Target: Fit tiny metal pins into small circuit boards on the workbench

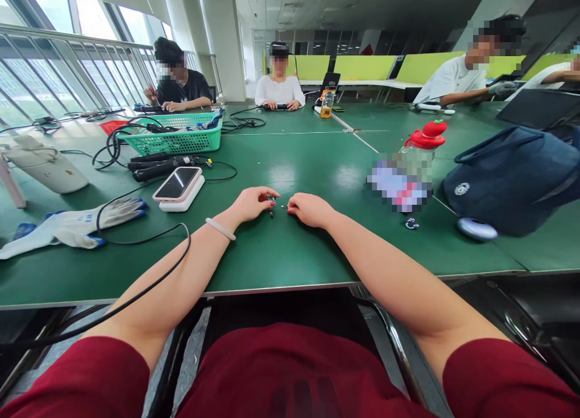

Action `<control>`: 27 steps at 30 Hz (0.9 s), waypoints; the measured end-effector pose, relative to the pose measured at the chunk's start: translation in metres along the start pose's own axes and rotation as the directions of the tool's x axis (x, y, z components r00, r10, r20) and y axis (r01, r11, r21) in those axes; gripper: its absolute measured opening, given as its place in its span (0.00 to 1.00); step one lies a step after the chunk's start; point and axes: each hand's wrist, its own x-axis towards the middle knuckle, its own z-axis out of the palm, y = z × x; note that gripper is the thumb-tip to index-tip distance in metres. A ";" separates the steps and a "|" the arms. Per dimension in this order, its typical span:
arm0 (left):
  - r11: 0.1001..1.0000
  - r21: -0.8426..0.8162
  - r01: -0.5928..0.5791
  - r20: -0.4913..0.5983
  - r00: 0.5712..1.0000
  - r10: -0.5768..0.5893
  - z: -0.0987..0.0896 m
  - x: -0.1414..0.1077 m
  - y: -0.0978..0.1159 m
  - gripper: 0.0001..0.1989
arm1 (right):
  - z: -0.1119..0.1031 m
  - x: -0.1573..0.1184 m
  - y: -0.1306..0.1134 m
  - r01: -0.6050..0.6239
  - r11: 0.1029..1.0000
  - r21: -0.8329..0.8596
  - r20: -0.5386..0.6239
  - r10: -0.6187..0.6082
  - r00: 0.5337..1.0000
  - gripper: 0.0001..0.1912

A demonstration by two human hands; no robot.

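green worktop (281, 255) fills the foreground, glossy, with light patches reflected; large windows (93, 14) at left, daylight entering, metal railing (49, 73) in front of them; pale column (220, 37) beyond; yellow-green partitions (362, 66) behind white desks (374, 84); ceiling (357, 10) dim toward right; grey floor (196, 342) below worktop edge

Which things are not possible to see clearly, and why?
Head view:
Dark item at the left hand: too small, partly covered by it.
Shiny piece at the right hand: too small, perhaps partly covered by it.
Contents of the green basket: partly behind its wall.
Navy bag: cut off by right edge.
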 end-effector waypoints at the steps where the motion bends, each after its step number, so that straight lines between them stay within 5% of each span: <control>1: 1.000 0.016 -0.002 -0.007 1.000 0.002 0.000 -0.001 0.002 0.14 | 0.001 0.000 0.000 -0.008 1.000 -0.004 -0.013 0.008 1.000 0.09; 10: 1.000 -0.002 -0.028 -0.010 1.000 0.028 0.005 -0.007 0.021 0.15 | 0.001 0.000 -0.010 0.095 0.985 0.141 -0.330 -0.044 0.943 0.08; 27: 0.991 -0.119 -0.058 -0.022 0.998 0.056 0.006 -0.005 0.018 0.19 | 0.000 -0.003 -0.012 0.166 0.967 0.193 -0.362 -0.087 0.928 0.11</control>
